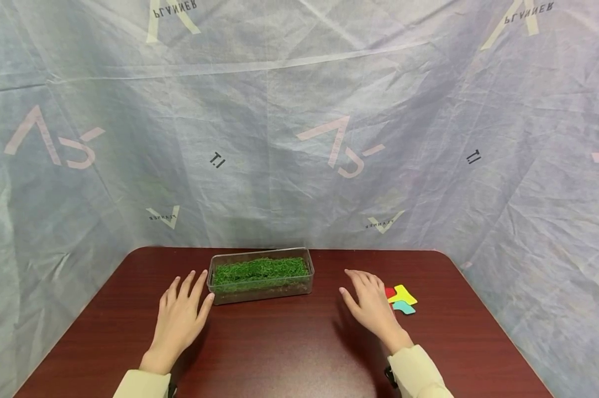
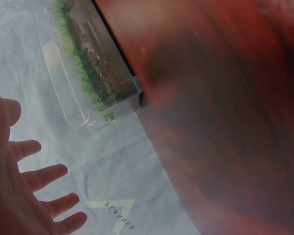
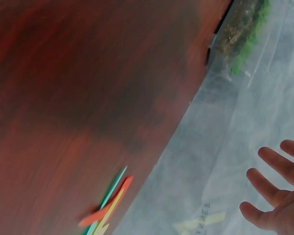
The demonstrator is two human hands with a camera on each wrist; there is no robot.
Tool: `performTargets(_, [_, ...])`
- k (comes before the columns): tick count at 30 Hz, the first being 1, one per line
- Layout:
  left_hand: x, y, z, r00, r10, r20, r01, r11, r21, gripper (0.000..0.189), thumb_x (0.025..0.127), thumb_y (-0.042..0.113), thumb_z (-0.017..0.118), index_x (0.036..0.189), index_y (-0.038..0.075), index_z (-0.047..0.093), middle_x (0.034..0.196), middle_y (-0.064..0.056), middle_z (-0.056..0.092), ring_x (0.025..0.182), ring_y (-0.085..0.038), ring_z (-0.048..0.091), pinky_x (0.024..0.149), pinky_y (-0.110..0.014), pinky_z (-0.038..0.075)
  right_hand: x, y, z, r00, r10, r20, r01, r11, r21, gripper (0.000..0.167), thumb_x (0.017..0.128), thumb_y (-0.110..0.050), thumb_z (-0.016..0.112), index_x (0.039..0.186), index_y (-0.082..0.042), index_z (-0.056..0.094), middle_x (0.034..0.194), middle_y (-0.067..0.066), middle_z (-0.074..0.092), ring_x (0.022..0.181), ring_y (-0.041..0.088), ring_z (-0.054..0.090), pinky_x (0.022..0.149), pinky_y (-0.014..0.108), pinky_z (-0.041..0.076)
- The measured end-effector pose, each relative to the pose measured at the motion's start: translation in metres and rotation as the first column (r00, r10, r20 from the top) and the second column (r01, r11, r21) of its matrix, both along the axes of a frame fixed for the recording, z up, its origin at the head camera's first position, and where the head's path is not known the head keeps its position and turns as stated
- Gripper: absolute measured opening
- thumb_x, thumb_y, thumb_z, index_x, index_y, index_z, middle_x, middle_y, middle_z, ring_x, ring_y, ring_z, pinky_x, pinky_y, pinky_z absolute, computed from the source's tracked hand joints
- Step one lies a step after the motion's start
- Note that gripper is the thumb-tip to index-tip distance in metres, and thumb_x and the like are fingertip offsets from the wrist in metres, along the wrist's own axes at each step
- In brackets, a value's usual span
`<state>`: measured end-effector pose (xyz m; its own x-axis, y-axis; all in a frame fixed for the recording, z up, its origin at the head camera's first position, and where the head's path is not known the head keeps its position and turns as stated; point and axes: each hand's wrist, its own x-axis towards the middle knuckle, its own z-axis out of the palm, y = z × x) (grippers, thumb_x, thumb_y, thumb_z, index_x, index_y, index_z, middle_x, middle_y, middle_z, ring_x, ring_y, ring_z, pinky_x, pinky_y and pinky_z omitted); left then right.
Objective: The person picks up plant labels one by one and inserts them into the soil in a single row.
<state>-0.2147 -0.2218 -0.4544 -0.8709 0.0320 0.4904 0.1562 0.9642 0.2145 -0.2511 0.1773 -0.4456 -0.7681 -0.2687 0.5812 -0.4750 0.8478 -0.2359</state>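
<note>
A clear plastic box (image 1: 262, 298) with green grass-like growth (image 1: 259, 272) stands toward the back of the table; brown soil (image 2: 105, 68) shows through its side in the left wrist view. My left hand (image 1: 180, 318) hovers just left of the box, fingers spread and holding nothing. On the other side, my right hand (image 1: 371, 304) hovers over the table with its fingers extended, nothing in it. Beside it lie several flat T-shaped plant labels: a yellow one (image 1: 403, 295), a light blue one (image 1: 404, 308) and a red one (image 1: 389, 292) partly hidden by the hand.
The dark red-brown wooden table (image 1: 279, 348) has rounded back corners. A pale grey printed cloth (image 1: 264, 166) hangs behind it and along both sides.
</note>
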Motion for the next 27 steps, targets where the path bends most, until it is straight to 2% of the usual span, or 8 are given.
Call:
performTargets(5, [-0.007, 0.001, 0.0, 1.0, -0.006, -0.027, 0.006, 1.0, 0.008, 0.054, 0.093, 0.038, 0.047, 0.14, 0.012, 0.039, 0.138, -0.02, 0.039, 0.128, -0.045, 0.027, 0.097, -0.061, 0.025, -0.01, -0.015, -0.001, 1.0, 0.013, 0.012, -0.013, 1.0, -0.014, 0.04, 0.088, -0.028, 0.058, 0.123, -0.008, 0.056, 0.118, 0.01, 0.059, 0.109, 0.03, 0.051, 0.094, 0.053, 0.035])
performTargets(14, [-0.019, 0.001, -0.002, 1.0, 0.008, 0.005, -0.008, 1.0, 0.029, 0.053, 0.094, 0.037, 0.045, 0.139, 0.01, 0.039, 0.137, -0.022, 0.04, 0.125, -0.048, 0.029, 0.094, -0.063, 0.027, -0.031, -0.038, -0.002, 0.999, 0.041, -0.004, -0.041, 0.998, -0.051, 0.035, 0.089, -0.026, 0.057, 0.119, -0.008, 0.058, 0.115, 0.008, 0.061, 0.106, 0.028, 0.051, 0.092, 0.05, 0.035])
performTargets(27, [-0.036, -0.001, -0.01, 0.998, 0.009, 0.069, -0.014, 0.997, 0.07, 0.052, 0.096, 0.036, 0.041, 0.139, 0.007, 0.038, 0.134, -0.022, 0.042, 0.123, -0.049, 0.03, 0.093, -0.065, 0.028, -0.056, -0.062, -0.004, 0.994, 0.012, 0.109, -0.005, 0.998, -0.063, 0.035, 0.09, -0.025, 0.056, 0.119, -0.006, 0.058, 0.115, 0.009, 0.061, 0.105, 0.03, 0.05, 0.092, 0.05, 0.034])
